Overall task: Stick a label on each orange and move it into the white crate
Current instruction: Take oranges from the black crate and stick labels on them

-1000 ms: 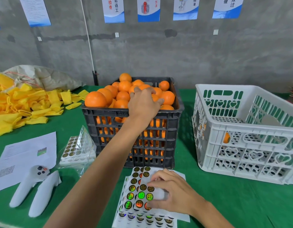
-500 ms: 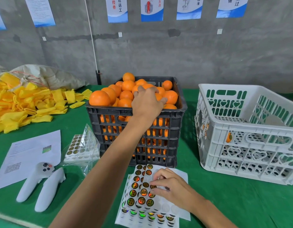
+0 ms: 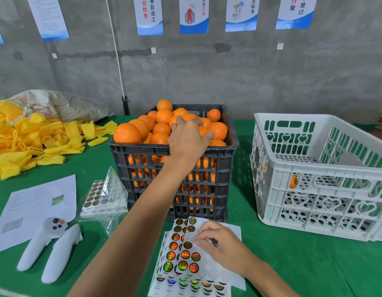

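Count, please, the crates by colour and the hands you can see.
Black crate: 1
White crate: 1
Hands: 2, left hand and right hand
Total: 4

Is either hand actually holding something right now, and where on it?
The left hand grips an orange from above in the black crate. The right hand pinches the edge of a sticker sheet; whether a label is peeled cannot be told.
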`<state>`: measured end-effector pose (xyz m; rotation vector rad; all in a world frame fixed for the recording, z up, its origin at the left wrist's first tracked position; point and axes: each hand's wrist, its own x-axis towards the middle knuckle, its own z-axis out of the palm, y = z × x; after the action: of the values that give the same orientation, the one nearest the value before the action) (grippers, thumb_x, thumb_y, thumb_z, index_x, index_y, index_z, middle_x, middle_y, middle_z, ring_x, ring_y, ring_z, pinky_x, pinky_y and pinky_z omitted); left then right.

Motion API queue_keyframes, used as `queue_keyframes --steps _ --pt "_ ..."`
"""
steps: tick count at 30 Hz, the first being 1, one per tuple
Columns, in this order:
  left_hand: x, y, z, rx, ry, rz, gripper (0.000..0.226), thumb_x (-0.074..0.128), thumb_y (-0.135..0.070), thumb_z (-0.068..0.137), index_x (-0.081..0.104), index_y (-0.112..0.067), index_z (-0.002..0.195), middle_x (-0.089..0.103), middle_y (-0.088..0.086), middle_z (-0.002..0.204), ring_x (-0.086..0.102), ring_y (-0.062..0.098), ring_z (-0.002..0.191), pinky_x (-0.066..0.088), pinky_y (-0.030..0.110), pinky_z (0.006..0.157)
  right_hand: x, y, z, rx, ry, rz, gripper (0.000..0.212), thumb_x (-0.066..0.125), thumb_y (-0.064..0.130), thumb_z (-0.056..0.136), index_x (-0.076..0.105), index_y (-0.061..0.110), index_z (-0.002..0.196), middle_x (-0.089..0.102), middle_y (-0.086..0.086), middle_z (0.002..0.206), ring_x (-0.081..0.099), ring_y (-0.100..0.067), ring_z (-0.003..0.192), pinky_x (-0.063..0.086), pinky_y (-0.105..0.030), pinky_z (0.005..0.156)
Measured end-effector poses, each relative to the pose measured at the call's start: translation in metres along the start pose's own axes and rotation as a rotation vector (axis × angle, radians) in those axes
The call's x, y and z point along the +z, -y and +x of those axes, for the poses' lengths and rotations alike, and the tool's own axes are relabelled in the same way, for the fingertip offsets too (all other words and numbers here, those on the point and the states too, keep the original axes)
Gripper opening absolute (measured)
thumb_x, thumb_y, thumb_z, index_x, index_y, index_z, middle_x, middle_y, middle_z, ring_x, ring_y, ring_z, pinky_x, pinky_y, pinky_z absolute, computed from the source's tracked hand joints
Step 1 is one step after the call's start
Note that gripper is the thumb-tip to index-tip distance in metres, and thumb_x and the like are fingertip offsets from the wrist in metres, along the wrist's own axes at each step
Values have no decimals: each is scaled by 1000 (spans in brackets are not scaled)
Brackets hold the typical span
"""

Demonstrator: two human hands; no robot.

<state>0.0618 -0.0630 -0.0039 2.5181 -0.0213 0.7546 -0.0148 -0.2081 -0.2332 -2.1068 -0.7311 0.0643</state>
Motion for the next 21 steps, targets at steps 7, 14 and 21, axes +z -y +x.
queue_keyframes --steps 7,14,21 --pt "-2 6 4 41 30 -81 54 69 -52 93 62 -22 138 53 13 140 50 32 130 50 43 100 -45 60 9 -185 -461 -15 12 58 24 102 69 25 97 63 15 94 64 -13 84 54 -26 71" --pt "-13 10 13 -7 85 -527 52 69 -52 95 66 -16 131 66 6 133 77 17 81 62 27 72 -125 124 67 -201 -1038 -639 17 58 27 104 70 17 98 66 6 94 57 -10 78 43 -26 55" --pt "-20 6 18 -199 210 -920 49 74 -46 93 71 -11 128 66 4 125 75 15 91 62 26 64 -136 148 112 -76 -1022 -754 23 58 27 103 76 15 103 72 -3 97 60 -22 90 44 -32 67"
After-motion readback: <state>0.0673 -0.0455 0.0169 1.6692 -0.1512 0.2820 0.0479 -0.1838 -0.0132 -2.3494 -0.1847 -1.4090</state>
